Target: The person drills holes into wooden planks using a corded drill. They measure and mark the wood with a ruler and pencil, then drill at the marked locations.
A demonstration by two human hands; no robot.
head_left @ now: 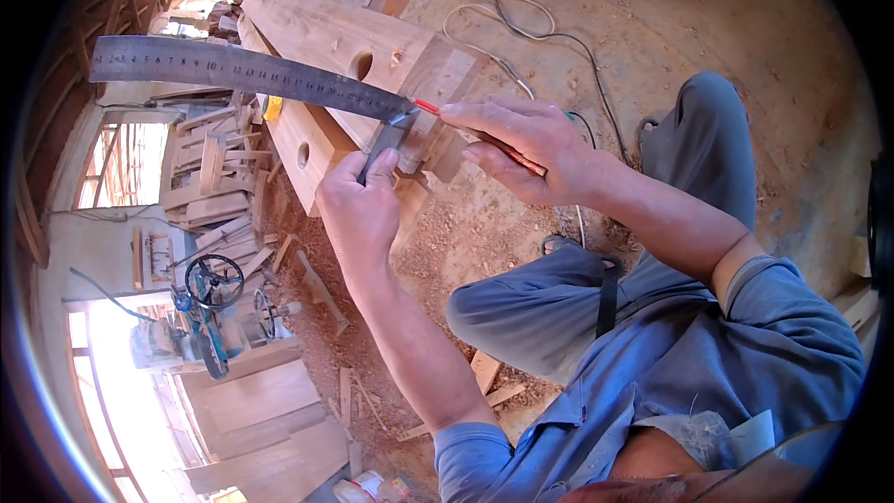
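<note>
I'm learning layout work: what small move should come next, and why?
Probably press the square against the timber with the left hand: it pinches only the short arm, the long blade juts past the timber, and the right hand holds a red tool by the square's corner.

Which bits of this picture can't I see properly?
All in the head view:
Thin red pencil-like stick: partly hidden by the right hand.
Grey metal L-shaped ruler: its short arm's near end, covered by the left hand.
Bright white window: what lies outside, washed out by glare.
</note>
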